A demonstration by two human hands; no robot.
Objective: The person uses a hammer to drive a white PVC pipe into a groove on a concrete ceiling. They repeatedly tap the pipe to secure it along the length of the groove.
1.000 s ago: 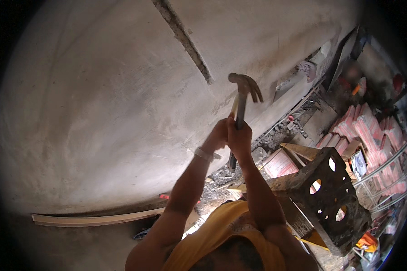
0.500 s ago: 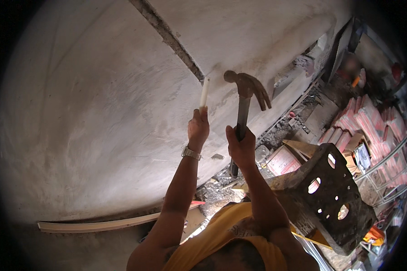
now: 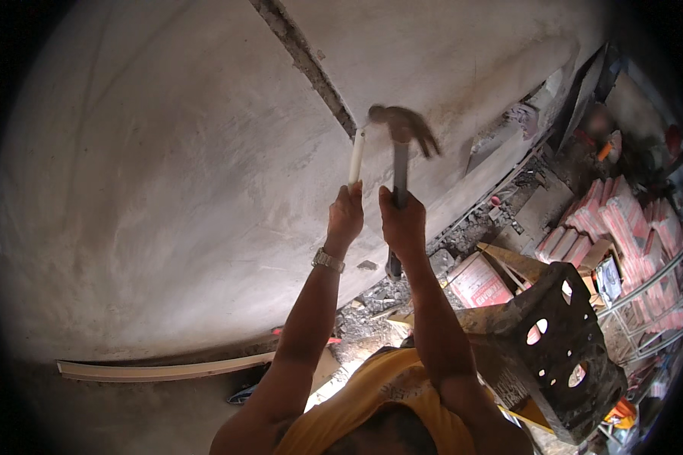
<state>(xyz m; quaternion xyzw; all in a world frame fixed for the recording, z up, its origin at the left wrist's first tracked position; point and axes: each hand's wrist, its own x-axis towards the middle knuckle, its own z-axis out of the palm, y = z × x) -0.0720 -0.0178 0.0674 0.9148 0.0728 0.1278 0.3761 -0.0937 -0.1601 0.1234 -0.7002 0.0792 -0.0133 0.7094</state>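
My left hand [image 3: 345, 218], with a metal-banded watch on its wrist, is closed around the lower end of a white plastic pipe [image 3: 356, 158]. The pipe's upper end is at the bottom of a rough groove [image 3: 305, 59] cut into the grey plastered wall [image 3: 167, 189]. Just to the right, my right hand [image 3: 404, 225] grips a claw hammer [image 3: 401, 159] by its dark handle. The hammer's head is slightly blurred, its round face turned left, close to the pipe's upper end; I cannot tell whether they touch.
At my right stands a dark ladder top [image 3: 561, 345] with holes through it. Red-and-white wrapped packs [image 3: 615, 212] and a box [image 3: 479, 280] lie beyond, with rubble [image 3: 463, 235] along the wall's foot. A long pale strip [image 3: 167, 371] runs at lower left.
The hammer's head has swung left and up, nearer the pipe's top. Both hands appear slightly higher in view, and the groove and wall have shifted rightward as the view turned.
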